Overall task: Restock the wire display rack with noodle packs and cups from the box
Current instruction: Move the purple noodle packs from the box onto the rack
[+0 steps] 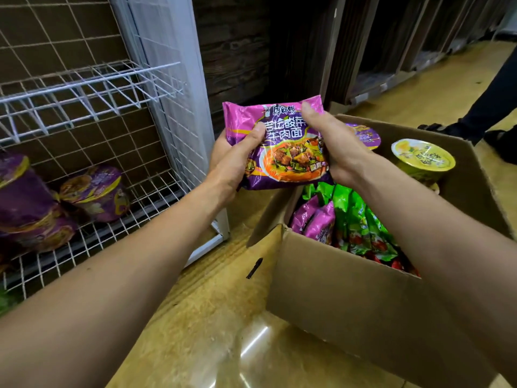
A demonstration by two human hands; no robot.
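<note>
A purple noodle pack (285, 152) is held up between both hands, just left of the open cardboard box (363, 298). My left hand (237, 161) grips its left edge, thumb on the front. Gripping the right edge is my right hand (333, 147). Inside the box stand more purple packs (316, 219) and green packs (361, 225), with a purple cup (366, 135) and a yellow cup (422, 158) at the far side. The white wire rack (92, 88) stands at the left; purple cups (95, 191) lie on its lower shelf.
The rack's upper wire shelf (117, 79) holds nothing in view. A dark wooden wall (235, 51) rises behind the box. Another person's dark-trousered leg and shoe (492, 107) stand at the far right on the yellow wood floor (212, 317).
</note>
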